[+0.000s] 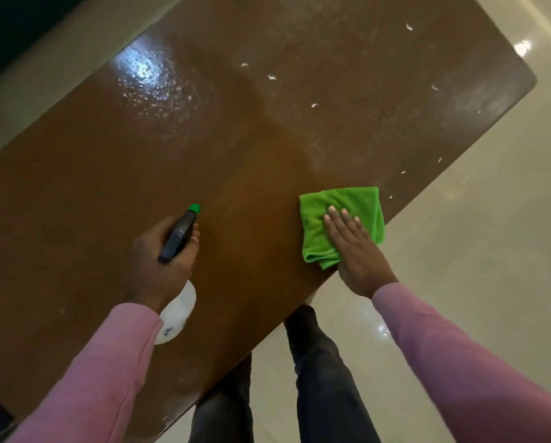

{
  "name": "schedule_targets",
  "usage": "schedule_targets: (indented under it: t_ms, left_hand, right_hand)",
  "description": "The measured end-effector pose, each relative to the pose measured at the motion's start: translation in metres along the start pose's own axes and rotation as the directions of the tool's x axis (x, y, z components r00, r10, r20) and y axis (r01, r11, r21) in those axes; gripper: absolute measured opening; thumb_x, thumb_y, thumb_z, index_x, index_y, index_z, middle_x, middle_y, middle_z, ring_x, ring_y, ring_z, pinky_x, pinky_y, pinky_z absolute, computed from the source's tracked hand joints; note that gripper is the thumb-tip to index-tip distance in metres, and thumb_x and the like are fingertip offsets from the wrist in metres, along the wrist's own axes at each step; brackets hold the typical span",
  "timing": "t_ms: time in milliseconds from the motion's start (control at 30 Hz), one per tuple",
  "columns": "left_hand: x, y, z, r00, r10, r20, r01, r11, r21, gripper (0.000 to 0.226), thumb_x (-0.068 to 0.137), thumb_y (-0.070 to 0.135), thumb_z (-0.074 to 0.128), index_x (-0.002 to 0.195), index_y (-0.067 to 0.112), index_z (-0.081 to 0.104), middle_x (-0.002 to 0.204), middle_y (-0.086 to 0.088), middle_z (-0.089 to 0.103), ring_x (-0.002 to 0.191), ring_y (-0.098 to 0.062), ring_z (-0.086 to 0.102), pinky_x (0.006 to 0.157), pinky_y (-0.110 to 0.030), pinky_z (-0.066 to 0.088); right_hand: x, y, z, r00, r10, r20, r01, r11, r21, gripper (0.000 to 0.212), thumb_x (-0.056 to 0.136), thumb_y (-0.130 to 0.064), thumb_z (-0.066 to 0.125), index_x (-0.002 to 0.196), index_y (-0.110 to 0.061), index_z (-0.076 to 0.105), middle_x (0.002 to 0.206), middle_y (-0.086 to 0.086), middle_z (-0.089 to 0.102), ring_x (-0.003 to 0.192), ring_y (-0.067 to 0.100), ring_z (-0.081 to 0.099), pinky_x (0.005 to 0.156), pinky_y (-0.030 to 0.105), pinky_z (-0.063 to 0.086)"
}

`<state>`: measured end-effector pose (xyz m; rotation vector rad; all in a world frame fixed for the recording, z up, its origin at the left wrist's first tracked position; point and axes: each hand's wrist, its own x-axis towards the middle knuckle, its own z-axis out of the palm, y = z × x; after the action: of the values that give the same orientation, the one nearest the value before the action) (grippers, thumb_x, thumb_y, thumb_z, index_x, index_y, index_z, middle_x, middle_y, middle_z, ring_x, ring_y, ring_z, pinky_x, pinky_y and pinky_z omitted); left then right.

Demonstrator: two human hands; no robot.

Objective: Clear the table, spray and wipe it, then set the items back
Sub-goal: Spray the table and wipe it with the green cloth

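One cloth (341, 225); one spray bottle (176, 282); one table (108, 174).

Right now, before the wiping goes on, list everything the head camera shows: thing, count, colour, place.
table: one, glossy brown, fills most of the view, wet sheen at its far left
white flecks: several, small, scattered over the table's far right part
cloth: one, bright green, folded, flat on the table near its right edge
spray bottle: one, white body, black head, green nozzle tip, held over the table's near side
floor: pale glossy tiles, right of and below the table
left hand: one, pink sleeve, gripping the spray bottle
right hand: one, pink sleeve, pressed flat on the cloth
legs: two, dark trousers, at the table's near edge
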<state>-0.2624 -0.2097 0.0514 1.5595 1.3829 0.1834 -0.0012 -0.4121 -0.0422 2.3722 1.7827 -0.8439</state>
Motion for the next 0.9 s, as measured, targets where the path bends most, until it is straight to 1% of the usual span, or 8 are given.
schedule_targets:
  t_ms: [67, 267, 467, 567, 633, 767, 833, 900]
  left_hand:
    - [-0.003, 0.014, 0.017, 0.998, 0.042, 0.042, -0.044, 0.998, 0.036, 0.006, 0.092, 0.019, 0.063, 0.095, 0.023, 0.066, 0.079, -0.006, 0.066, 0.068, -0.033, 0.062, 0.058, -0.054, 0.056]
    - [0.0, 0.074, 0.078, 0.965, 0.19, 0.182, -0.229, 0.948, 0.222, 0.015, 0.084, 0.03, 0.065, 0.081, 0.016, 0.066, 0.068, -0.002, 0.065, 0.063, -0.023, 0.061, 0.058, -0.043, 0.051]
    - [0.006, 0.112, 0.14, 0.928, 0.229, 0.292, -0.333, 0.861, 0.384, 0.027, 0.088, 0.037, 0.063, 0.07, 0.018, 0.058, 0.063, 0.001, 0.058, 0.059, -0.022, 0.056, 0.053, -0.03, 0.04]
    - [0.004, 0.112, 0.155, 0.906, 0.259, 0.334, -0.391, 0.814, 0.43, 0.023, 0.088, 0.039, 0.062, 0.073, 0.024, 0.053, 0.064, 0.005, 0.054, 0.061, -0.021, 0.056, 0.055, -0.028, 0.042]
    - [0.003, 0.109, 0.16, 0.888, 0.26, 0.378, -0.413, 0.811, 0.414, 0.019, 0.089, 0.039, 0.063, 0.077, 0.028, 0.051, 0.064, 0.01, 0.052, 0.06, -0.014, 0.054, 0.053, -0.025, 0.038]
    - [0.0, 0.103, 0.154, 0.893, 0.256, 0.371, -0.399, 0.831, 0.387, 0.014, 0.087, 0.034, 0.063, 0.081, 0.026, 0.054, 0.067, 0.01, 0.055, 0.06, -0.013, 0.054, 0.052, -0.027, 0.039]
    - [0.001, 0.099, 0.146, 0.906, 0.252, 0.34, -0.372, 0.857, 0.357, 0.01, 0.087, 0.03, 0.062, 0.083, 0.023, 0.057, 0.067, 0.006, 0.058, 0.059, -0.016, 0.056, 0.051, -0.029, 0.04]
    - [0.003, 0.094, 0.137, 0.917, 0.242, 0.317, -0.346, 0.878, 0.33, 0.009, 0.089, 0.029, 0.063, 0.083, 0.023, 0.059, 0.067, 0.005, 0.058, 0.059, -0.018, 0.056, 0.052, -0.031, 0.044]
  right_hand:
    - [-0.001, -0.008, -0.001, 0.999, -0.036, -0.002, 0.036, 0.999, -0.038, 0.077, 0.082, -0.017, 0.034, 0.152, -0.015, 0.002, 0.159, 0.005, 0.0, 0.147, 0.028, -0.004, 0.12, 0.043, 0.001]
    - [-0.04, -0.05, 0.034, 0.906, -0.402, 0.134, 0.416, 0.905, -0.094, 0.077, 0.079, -0.026, 0.03, 0.153, -0.015, 0.011, 0.159, 0.005, 0.011, 0.146, 0.029, 0.008, 0.116, 0.049, 0.007]
    - [-0.042, -0.053, 0.035, 0.909, -0.387, 0.155, 0.402, 0.912, -0.082, 0.079, 0.074, -0.032, 0.046, 0.149, -0.016, 0.026, 0.155, 0.003, 0.028, 0.144, 0.025, 0.022, 0.117, 0.046, 0.013]
    - [-0.043, -0.052, 0.036, 0.909, -0.379, 0.17, 0.392, 0.919, -0.048, 0.073, 0.076, -0.028, 0.042, 0.148, -0.017, 0.032, 0.154, 0.005, 0.033, 0.145, 0.025, 0.022, 0.118, 0.044, 0.005]
    - [-0.044, -0.054, 0.037, 0.913, -0.385, 0.132, 0.395, 0.917, -0.061, 0.07, 0.077, -0.026, 0.053, 0.145, -0.018, 0.039, 0.15, 0.005, 0.039, 0.143, 0.025, 0.026, 0.117, 0.044, 0.003]
    - [-0.035, -0.033, 0.031, 0.906, -0.419, 0.054, 0.422, 0.898, -0.123, 0.077, 0.06, -0.027, 0.073, 0.134, -0.017, 0.054, 0.135, 0.003, 0.057, 0.129, 0.024, 0.05, 0.111, 0.045, 0.023]
    - [-0.021, -0.004, 0.016, 0.926, -0.378, 0.011, 0.378, 0.922, -0.081, 0.08, 0.066, -0.023, 0.06, 0.143, -0.013, 0.041, 0.146, 0.006, 0.044, 0.137, 0.026, 0.038, 0.114, 0.048, 0.022]
    - [-0.001, 0.037, -0.006, 0.966, -0.257, -0.04, 0.257, 0.966, -0.016, 0.079, 0.076, -0.015, 0.04, 0.151, -0.014, 0.014, 0.158, 0.006, 0.014, 0.146, 0.024, 0.008, 0.12, 0.047, 0.012]
